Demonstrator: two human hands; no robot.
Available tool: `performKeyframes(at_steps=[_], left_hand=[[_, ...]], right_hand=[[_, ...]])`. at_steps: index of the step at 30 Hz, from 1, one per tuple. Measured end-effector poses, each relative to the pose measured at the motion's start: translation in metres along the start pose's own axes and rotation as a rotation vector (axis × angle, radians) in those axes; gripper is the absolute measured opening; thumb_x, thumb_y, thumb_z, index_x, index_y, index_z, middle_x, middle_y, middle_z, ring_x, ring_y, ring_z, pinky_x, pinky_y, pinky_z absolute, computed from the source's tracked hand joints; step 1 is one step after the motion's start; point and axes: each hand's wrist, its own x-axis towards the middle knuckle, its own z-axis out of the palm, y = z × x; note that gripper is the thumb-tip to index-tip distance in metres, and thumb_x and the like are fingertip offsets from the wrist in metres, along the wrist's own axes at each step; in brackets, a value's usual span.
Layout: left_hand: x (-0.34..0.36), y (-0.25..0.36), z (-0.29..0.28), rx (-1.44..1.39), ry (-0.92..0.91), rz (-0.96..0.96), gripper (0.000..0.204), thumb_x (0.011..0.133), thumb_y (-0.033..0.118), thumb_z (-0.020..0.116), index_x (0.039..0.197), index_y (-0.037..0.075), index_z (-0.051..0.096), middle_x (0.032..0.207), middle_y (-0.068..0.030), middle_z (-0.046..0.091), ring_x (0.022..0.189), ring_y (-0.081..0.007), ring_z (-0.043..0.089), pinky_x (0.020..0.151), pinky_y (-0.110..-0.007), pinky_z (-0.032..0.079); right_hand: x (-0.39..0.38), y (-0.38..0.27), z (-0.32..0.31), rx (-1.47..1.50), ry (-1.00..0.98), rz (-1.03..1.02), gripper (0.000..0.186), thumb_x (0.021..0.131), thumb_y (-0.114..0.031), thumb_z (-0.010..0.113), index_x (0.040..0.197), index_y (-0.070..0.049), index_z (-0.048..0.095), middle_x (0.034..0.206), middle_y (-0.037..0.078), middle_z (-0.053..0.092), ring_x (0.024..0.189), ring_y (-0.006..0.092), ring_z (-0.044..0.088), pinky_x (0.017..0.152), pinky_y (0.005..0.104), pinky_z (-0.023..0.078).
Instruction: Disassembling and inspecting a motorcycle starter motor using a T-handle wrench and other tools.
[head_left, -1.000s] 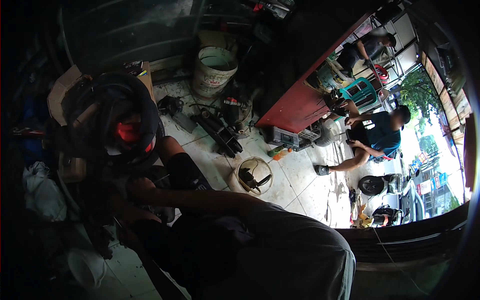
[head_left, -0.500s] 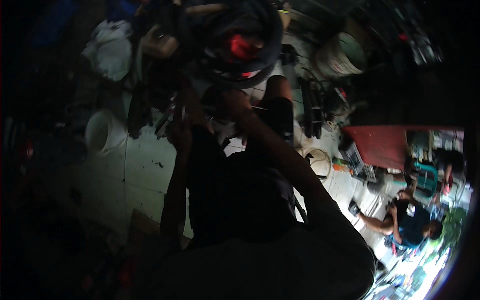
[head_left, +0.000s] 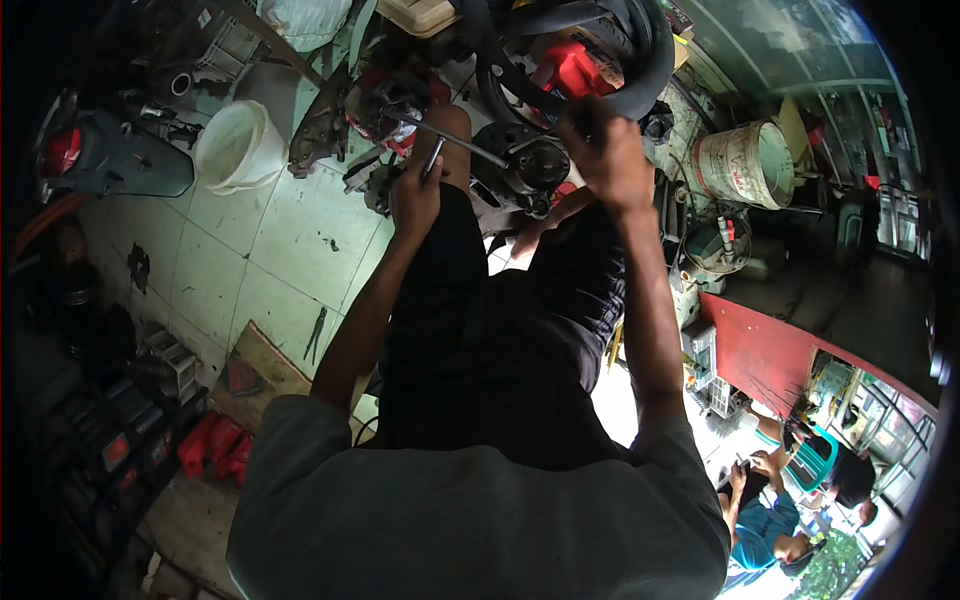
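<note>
My left hand (head_left: 415, 200), beside my left knee, is closed around the short arm of a T-shaped metal wrench (head_left: 470, 146). The wrench's long bar slants across, its right end at a dark, greasy round engine part (head_left: 537, 166) between my knees. Raised to the right of that part is my right hand (head_left: 607, 155), its fingers curled in and slightly blurred. Whatever it may hold is hidden. Behind the hands lies a black tyre (head_left: 650, 70) with a red piece (head_left: 575, 72) inside its ring.
A white bucket (head_left: 238, 150) stands on the tiles at left, near a dark metal bracket (head_left: 322, 125). At right are a stained pail (head_left: 745, 165) and a red panel (head_left: 760, 350). Red bottles (head_left: 215, 445) lie lower left. Two people (head_left: 768, 525) sit at far right.
The picture has brightened and the view has shifted, with the surroundings now higher in it. My right hand has moved up and right, away from the engine part. The wrench now shows clearly.
</note>
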Motion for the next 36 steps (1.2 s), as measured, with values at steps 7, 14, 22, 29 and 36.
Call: performKeyframes(at_steps=[7,14,22,29,36], left_hand=[[-0.001,0.011,-0.005,-0.149,-0.068,-0.132,0.036,0.090,0.033,0.050,0.080,0.002,0.065,0.051,-0.0011,0.047,0.049,-0.0101,0.045,0.048,-0.027,0.034],[0.000,-0.004,-0.002,-0.188,-0.061,-0.160,0.036,0.090,0.033,0.051,0.080,0.001,0.065,0.052,0.0023,0.045,0.049,-0.0058,0.042,0.047,-0.024,0.032],[0.005,0.067,-0.036,-0.520,-0.523,-0.536,0.037,0.090,0.044,0.046,0.095,0.011,0.064,0.074,-0.0032,0.063,0.069,-0.0149,0.060,0.066,-0.032,0.047],[0.008,0.095,-0.040,-0.598,-0.759,-0.590,0.051,0.089,0.055,0.037,0.120,0.017,0.051,0.097,-0.0034,0.062,0.088,-0.0175,0.059,0.077,-0.037,0.047],[0.003,0.077,-0.036,-0.585,-0.827,-0.661,0.046,0.089,0.050,0.042,0.108,0.011,0.057,0.089,-0.0020,0.061,0.078,-0.0140,0.060,0.069,-0.031,0.049]], right_hand=[[0.005,-0.017,-0.057,0.763,0.037,0.103,0.012,0.085,-0.015,0.055,0.082,-0.004,0.052,0.083,0.009,0.062,0.057,0.0065,0.045,0.048,0.0181,0.035],[-0.012,0.016,-0.015,1.361,-0.022,0.529,0.026,0.091,-0.027,0.049,0.074,-0.007,0.050,0.044,-0.006,0.031,0.038,0.0048,0.030,0.036,0.0204,0.025],[-0.031,0.014,0.036,1.287,-0.120,0.817,0.021,0.090,-0.029,0.051,0.080,-0.010,0.047,0.048,-0.003,0.030,0.037,0.0082,0.030,0.035,0.0214,0.021],[-0.033,-0.017,0.092,1.411,0.351,0.929,0.015,0.087,-0.025,0.043,0.090,-0.012,0.049,0.065,0.002,0.046,0.048,0.0123,0.042,0.040,0.0235,0.032],[-0.028,-0.059,0.120,1.065,0.426,0.707,0.016,0.089,-0.015,0.044,0.100,-0.002,0.045,0.074,0.007,0.051,0.061,0.0150,0.048,0.054,0.0271,0.040]])
